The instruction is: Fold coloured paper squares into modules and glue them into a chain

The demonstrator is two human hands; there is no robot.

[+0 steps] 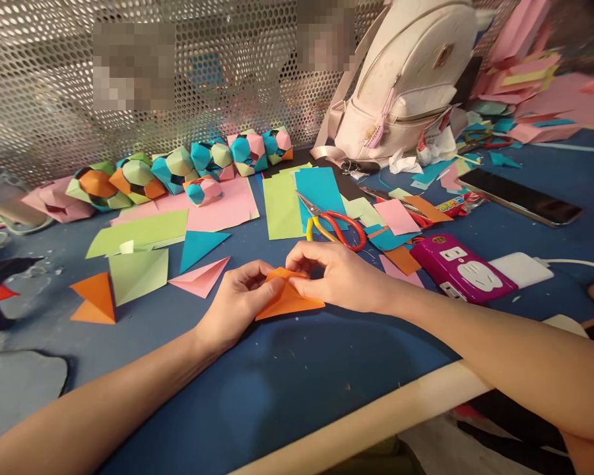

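Observation:
Between my hands is a folded sheet of orange paper (291, 300), raised near the front of the blue table. My left hand (242, 293) pinches its left side with thumb and fingers. On the right side, my right hand (334, 274) grips the upper edge of the same sheet. Left of my hands lie a folded pink paper (200, 277), a blue paper triangle (201, 249), a green sheet (141, 274) and a folded orange piece (96, 298). Scissors with red and yellow handles (334, 224) rest just behind my right hand, on blue and green sheets.
Along the perforated metal partition (257, 72) stands a row of folded paper balls (173, 170). A white backpack (410, 79) leans there too. To the right are a purple power strip (460, 267), a white charger (515, 272), a phone (522, 194) and paper scraps.

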